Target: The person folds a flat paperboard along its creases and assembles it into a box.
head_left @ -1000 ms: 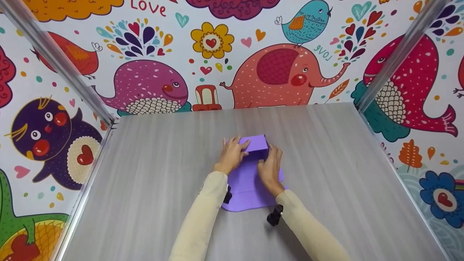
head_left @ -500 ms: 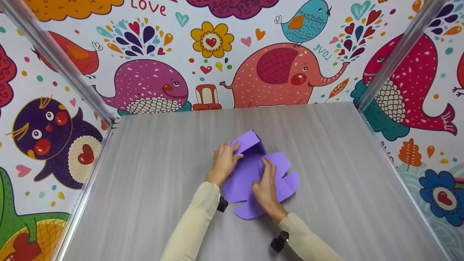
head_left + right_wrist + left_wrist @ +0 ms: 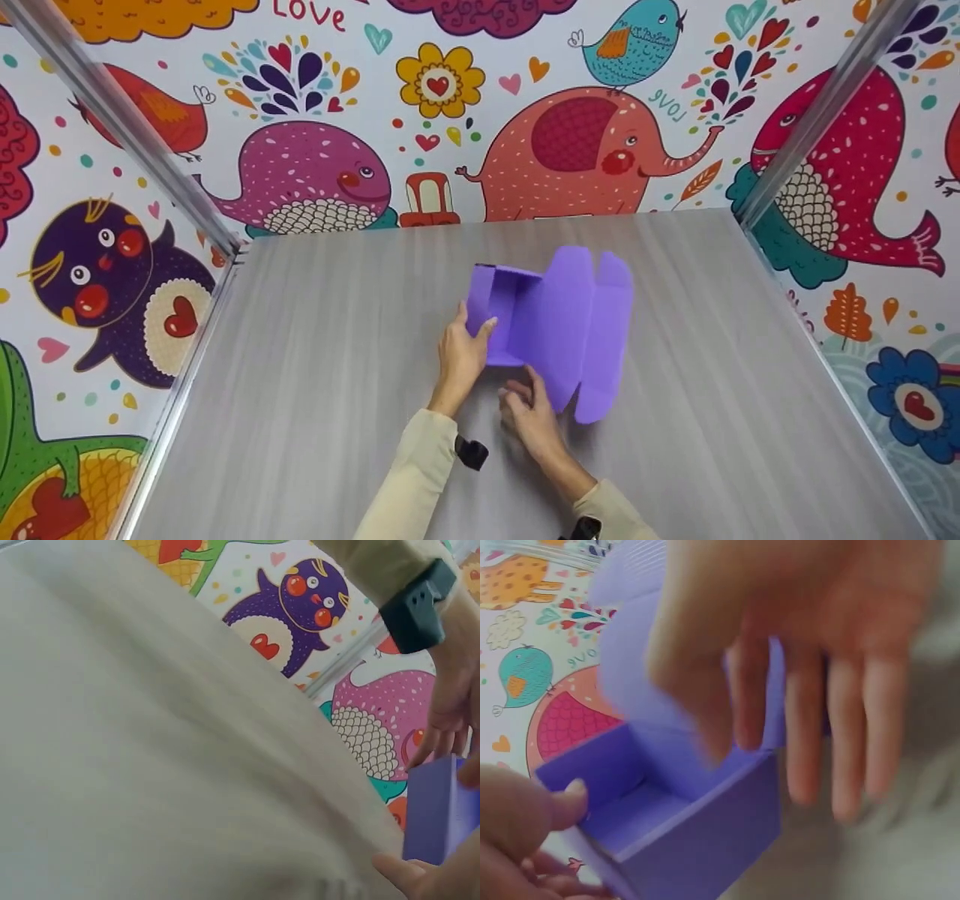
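Observation:
A purple cardboard box [image 3: 517,319] stands tipped with its opening toward me, its lid [image 3: 566,330] and side flaps spread out to the right. My left hand [image 3: 461,364] grips the box's left wall, the thumb bent over the rim to the inside and the other fingers outside. The left wrist view shows that thumb over the rim of the box [image 3: 705,840]. My right hand [image 3: 532,420] is just below the near wall, its index fingertip right at the edge close to the lid fold. Its fingers hang loosely extended in the left wrist view, holding nothing.
The grey wood-grain table [image 3: 322,360] lies under both hands. Printed cartoon walls [image 3: 435,150] rise at the back and sides, with metal posts [image 3: 795,135] at the corners. A black wrist camera [image 3: 471,452] is on the left sleeve.
The box has been turned so its lid swings from the near side round to the right. My right hand has come off the lid to the near wall, while my left stays on the box.

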Demonstrator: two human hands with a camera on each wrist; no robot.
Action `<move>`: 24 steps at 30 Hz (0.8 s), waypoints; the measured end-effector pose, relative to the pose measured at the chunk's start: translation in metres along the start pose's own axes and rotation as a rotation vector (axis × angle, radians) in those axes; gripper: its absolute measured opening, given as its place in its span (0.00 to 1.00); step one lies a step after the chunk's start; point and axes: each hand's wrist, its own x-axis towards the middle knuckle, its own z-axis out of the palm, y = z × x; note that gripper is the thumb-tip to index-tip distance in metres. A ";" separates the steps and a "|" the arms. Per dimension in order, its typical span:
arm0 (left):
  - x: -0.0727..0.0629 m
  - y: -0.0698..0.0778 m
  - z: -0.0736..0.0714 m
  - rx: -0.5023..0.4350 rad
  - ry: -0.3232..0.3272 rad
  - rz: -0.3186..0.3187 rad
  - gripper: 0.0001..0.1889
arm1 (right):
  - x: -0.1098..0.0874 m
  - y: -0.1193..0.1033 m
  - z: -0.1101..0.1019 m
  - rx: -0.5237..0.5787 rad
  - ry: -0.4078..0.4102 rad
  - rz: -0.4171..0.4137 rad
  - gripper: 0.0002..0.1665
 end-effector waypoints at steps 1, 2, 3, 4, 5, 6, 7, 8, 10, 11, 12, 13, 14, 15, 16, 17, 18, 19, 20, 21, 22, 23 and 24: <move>-0.003 -0.001 0.001 -0.011 0.009 -0.036 0.37 | -0.001 0.001 0.001 0.027 -0.009 0.012 0.45; -0.006 -0.002 0.002 -0.019 0.018 -0.064 0.37 | -0.001 0.002 0.001 0.059 -0.015 0.029 0.47; -0.009 -0.003 0.003 -0.029 0.022 -0.092 0.38 | -0.001 0.002 0.001 0.091 -0.020 0.036 0.49; -0.012 -0.005 0.004 -0.036 0.027 -0.113 0.38 | -0.001 0.003 0.001 0.120 -0.017 0.042 0.50; -0.015 -0.006 0.005 -0.050 0.028 -0.131 0.38 | 0.000 0.003 0.000 0.139 -0.008 0.040 0.50; -0.019 -0.008 0.007 -0.062 0.030 -0.142 0.38 | 0.001 0.003 0.000 0.156 0.010 0.037 0.50; -0.022 -0.010 0.009 -0.075 0.031 -0.152 0.38 | 0.002 0.003 -0.001 0.179 0.029 0.029 0.50; -0.026 -0.011 0.011 -0.096 0.031 -0.160 0.38 | 0.003 0.002 -0.002 0.203 0.049 0.021 0.49; -0.034 -0.013 0.016 -0.141 0.038 -0.169 0.39 | 0.005 0.002 -0.005 0.216 0.094 -0.012 0.49; -0.038 -0.014 0.019 -0.166 0.043 -0.170 0.39 | 0.006 0.002 -0.007 0.215 0.117 -0.033 0.49; -0.042 -0.015 0.022 -0.186 0.052 -0.165 0.40 | 0.007 0.002 -0.008 0.212 0.139 -0.053 0.49; -0.046 -0.015 0.025 -0.212 0.061 -0.160 0.40 | 0.008 0.002 -0.010 0.207 0.156 -0.076 0.49; -0.050 -0.016 0.028 -0.240 0.069 -0.154 0.41 | 0.009 0.003 -0.012 0.199 0.172 -0.096 0.50; -0.054 -0.017 0.030 -0.259 0.078 -0.146 0.41 | 0.010 0.003 -0.013 0.190 0.189 -0.110 0.50; -0.057 -0.017 0.033 -0.288 0.080 -0.141 0.42 | 0.010 0.004 -0.015 0.184 0.207 -0.120 0.50; -0.061 -0.019 0.035 -0.310 0.079 -0.146 0.43 | 0.010 0.004 -0.017 0.179 0.220 -0.131 0.49; -0.064 -0.020 0.036 -0.332 0.080 -0.147 0.44 | 0.010 0.005 -0.019 0.173 0.232 -0.136 0.48; -0.067 -0.021 0.038 -0.360 0.075 -0.157 0.45 | 0.011 0.006 -0.021 0.162 0.243 -0.135 0.46; -0.070 -0.023 0.039 -0.388 0.067 -0.167 0.45 | 0.011 0.006 -0.024 0.148 0.251 -0.133 0.45; -0.072 -0.024 0.040 -0.415 0.057 -0.178 0.45 | 0.011 0.006 -0.026 0.131 0.256 -0.131 0.43; -0.074 -0.026 0.041 -0.458 0.036 -0.199 0.45 | 0.012 0.007 -0.029 0.110 0.257 -0.136 0.42; -0.075 -0.028 0.042 -0.497 0.015 -0.217 0.45 | 0.012 0.008 -0.031 0.092 0.252 -0.143 0.41; -0.076 -0.029 0.042 -0.539 -0.007 -0.233 0.44 | 0.012 0.008 -0.034 0.079 0.245 -0.139 0.40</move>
